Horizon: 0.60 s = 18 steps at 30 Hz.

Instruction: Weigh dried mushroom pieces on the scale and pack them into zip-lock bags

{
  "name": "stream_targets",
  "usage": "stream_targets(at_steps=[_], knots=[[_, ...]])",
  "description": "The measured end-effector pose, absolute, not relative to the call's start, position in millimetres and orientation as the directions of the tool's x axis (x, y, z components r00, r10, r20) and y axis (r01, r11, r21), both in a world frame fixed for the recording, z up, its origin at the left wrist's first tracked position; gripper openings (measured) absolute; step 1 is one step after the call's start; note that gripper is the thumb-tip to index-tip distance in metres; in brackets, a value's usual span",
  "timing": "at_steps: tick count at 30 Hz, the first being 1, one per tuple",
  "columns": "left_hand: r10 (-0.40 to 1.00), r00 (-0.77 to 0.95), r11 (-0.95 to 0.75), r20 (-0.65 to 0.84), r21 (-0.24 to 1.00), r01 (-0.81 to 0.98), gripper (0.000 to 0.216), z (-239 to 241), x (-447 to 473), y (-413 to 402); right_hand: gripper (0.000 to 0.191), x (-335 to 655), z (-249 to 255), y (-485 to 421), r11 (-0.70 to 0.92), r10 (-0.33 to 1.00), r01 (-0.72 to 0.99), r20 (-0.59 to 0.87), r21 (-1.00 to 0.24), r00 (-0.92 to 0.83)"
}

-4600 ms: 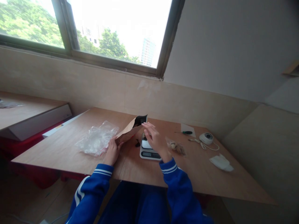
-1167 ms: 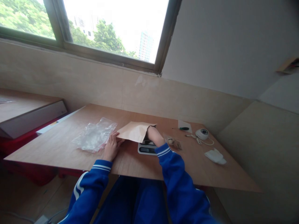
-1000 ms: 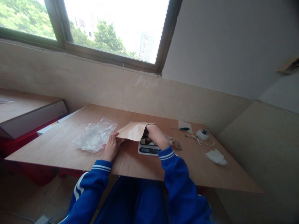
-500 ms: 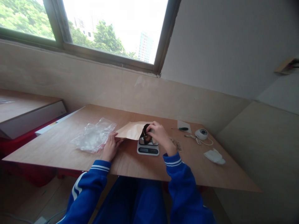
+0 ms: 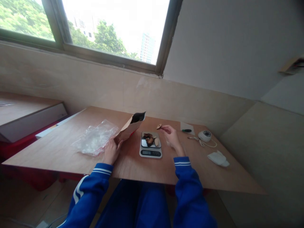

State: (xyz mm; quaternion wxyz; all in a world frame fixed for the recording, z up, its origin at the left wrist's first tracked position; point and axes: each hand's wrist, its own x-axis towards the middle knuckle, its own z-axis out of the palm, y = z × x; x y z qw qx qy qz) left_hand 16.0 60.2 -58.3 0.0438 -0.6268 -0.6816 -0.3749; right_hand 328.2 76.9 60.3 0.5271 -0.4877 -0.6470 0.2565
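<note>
My left hand [image 5: 111,151] is closed on the lower end of a brown paper bag [image 5: 129,129], which tilts up to the right with its dark mouth open. A digital kitchen scale [image 5: 150,153] stands in front of me, with several brown and pale dried slices [image 5: 149,139] on its plate. To the right of the scale, my right hand [image 5: 173,137] pinches one small brown dried slice [image 5: 159,126] above the table. The display's digits are too small to read, and the inside of the bag is mostly hidden.
Clear plastic zip bags [image 5: 96,137] lie left of the paper bag. On the right are a screwdriver [image 5: 186,130] on white paper, a white dome camera [image 5: 204,136] with its cable, and a crumpled white bag [image 5: 218,159]. The wooden table [image 5: 133,172] ends near my lap.
My right hand has moved right, away from the bag's mouth, with a slice in its fingers. The bag has swung from over the scale to an upward tilt, uncovering the slices.
</note>
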Motion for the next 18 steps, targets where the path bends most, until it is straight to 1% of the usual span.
stream_targets(at_steps=[3,8,12,18], knots=[[0.847,-0.273,0.006,0.456,0.504,0.863,0.058,-56.3,15.1,61.7,0.031,335.6,29.8,96.3,0.328,0.916,0.425,0.395,-0.844,0.076],[0.849,-0.286,0.025,0.445,0.506,0.862,0.055,-55.4,15.1,61.6,0.025,335.2,-1.9,113.3,0.249,0.938,0.536,0.338,-0.807,0.073],[0.847,-0.301,0.057,0.438,0.487,0.871,0.052,-55.9,17.7,59.3,0.026,334.4,-6.0,115.3,0.232,0.941,0.588,0.333,-0.775,0.068],[0.850,-0.314,0.088,0.422,0.475,0.876,0.050,-56.3,18.6,58.7,0.041,336.3,2.5,106.8,0.244,0.931,0.580,0.355,-0.777,0.084]])
